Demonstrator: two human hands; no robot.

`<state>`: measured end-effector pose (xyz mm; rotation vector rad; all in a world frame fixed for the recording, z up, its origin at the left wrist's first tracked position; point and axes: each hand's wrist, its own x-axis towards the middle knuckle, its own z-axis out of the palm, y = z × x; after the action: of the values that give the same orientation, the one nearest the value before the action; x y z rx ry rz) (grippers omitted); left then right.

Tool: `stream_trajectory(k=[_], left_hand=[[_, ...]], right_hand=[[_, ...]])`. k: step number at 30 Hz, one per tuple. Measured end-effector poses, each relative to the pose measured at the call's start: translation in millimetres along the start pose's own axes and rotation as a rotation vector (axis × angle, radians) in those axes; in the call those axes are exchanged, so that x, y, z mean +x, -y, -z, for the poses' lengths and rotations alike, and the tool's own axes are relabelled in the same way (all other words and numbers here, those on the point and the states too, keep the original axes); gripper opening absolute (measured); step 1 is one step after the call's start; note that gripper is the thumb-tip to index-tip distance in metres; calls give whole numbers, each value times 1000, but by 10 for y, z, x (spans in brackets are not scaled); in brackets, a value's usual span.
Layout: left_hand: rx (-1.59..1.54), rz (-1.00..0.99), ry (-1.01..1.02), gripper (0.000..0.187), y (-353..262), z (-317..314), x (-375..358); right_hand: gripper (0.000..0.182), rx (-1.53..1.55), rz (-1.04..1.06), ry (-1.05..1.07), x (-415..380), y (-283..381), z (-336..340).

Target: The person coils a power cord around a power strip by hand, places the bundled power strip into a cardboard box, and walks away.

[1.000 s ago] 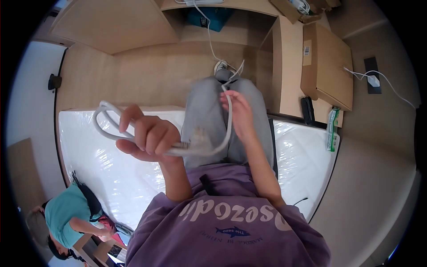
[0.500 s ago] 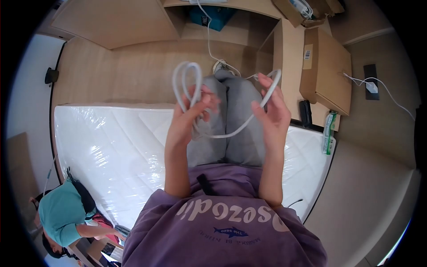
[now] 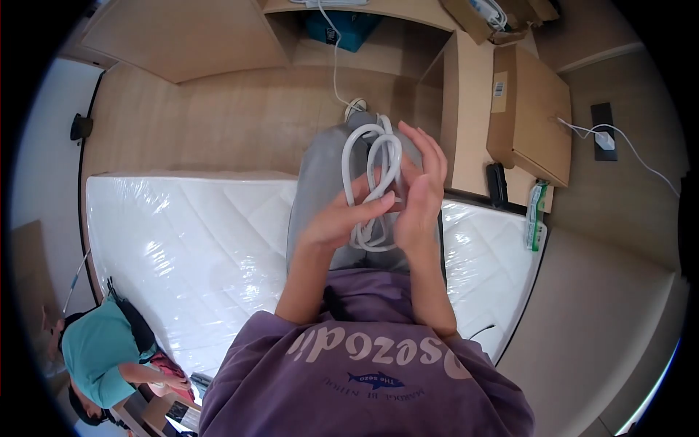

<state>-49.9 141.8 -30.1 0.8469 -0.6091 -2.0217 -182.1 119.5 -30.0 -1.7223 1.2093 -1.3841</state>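
A thick white cable (image 3: 348, 156) is gathered in several loops above my lap. My left hand (image 3: 348, 216) is closed round the lower part of the loops, its thumb lying across them. Right beside the bundle, my right hand (image 3: 421, 200) is raised with its fingers stretched up and apart. Its palm side faces the loops; whether it touches the cable is hard to make out. Beyond my knees, a thin white cord (image 3: 336, 73) hangs from the desk down to my shoe (image 3: 355, 108).
I sit on a plastic-wrapped mattress (image 3: 189, 247). At the right stand a cardboard box (image 3: 535, 116), a black object (image 3: 497, 184), a green-white packet (image 3: 536, 211) and a wall socket (image 3: 604, 131) with a plug. A teal bag (image 3: 342, 29) lies under the desk. Another person (image 3: 98, 349) is at lower left.
My hands have come together over my lap. The left moved rightward with the loops, and the length that hung across my right hand is now gathered into the bundle. The other person's arm shifted slightly.
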Motion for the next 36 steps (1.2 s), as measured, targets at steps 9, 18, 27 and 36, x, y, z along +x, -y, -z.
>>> stream_trajectory(k=[9,18,27,36], left_hand=[[457,-21,318,15,-150,16,-238],[-261,-661,384,14,-378,125,-384],[-299,-609,-143,36,-216,194,-94],[-153,-526,-482,40,-126,217,1]], right_hand=[[43,149,-229,24,5,-452,3],[18,472,-657,112,-231,-706,-106],[27,121,-139,346,-133,-23,96],[17,-226,131,267,-172,145,-59]])
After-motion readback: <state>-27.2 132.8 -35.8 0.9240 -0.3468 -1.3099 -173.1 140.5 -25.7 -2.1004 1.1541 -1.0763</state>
